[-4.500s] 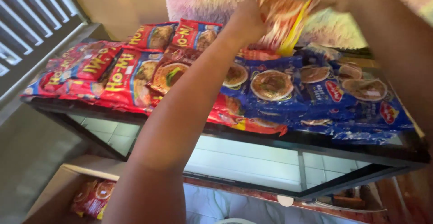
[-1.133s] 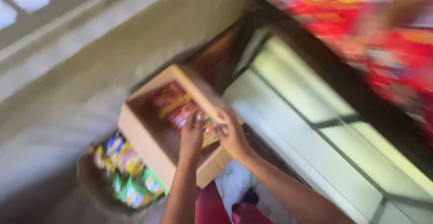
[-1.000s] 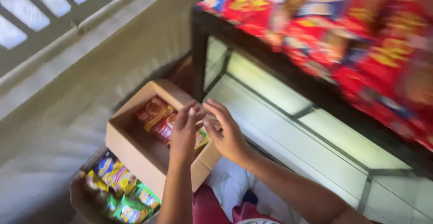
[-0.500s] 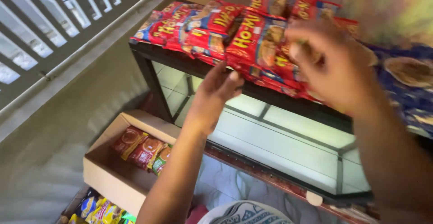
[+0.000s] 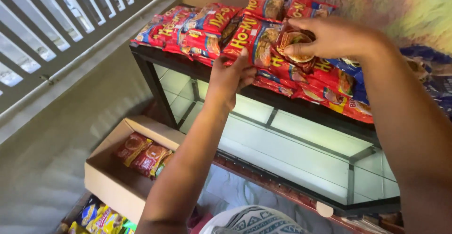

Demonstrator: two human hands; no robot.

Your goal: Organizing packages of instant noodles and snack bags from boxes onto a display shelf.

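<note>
Two hands are up at the glass cabinet (image 5: 282,135). The right hand (image 5: 329,38) pinches a red packet (image 5: 294,41) between thumb and fingers, over the rows of red packets (image 5: 202,26) on top. The left hand (image 5: 230,76) touches the front edge of that stack, fingers curled, possibly gripping one. Below, a cardboard box (image 5: 113,187) holds more packets.

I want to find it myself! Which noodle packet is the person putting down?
Look at the glass cabinet with red packets on top. The right hand grips one red packet above the row; it alone is pinched by fingers.
</note>
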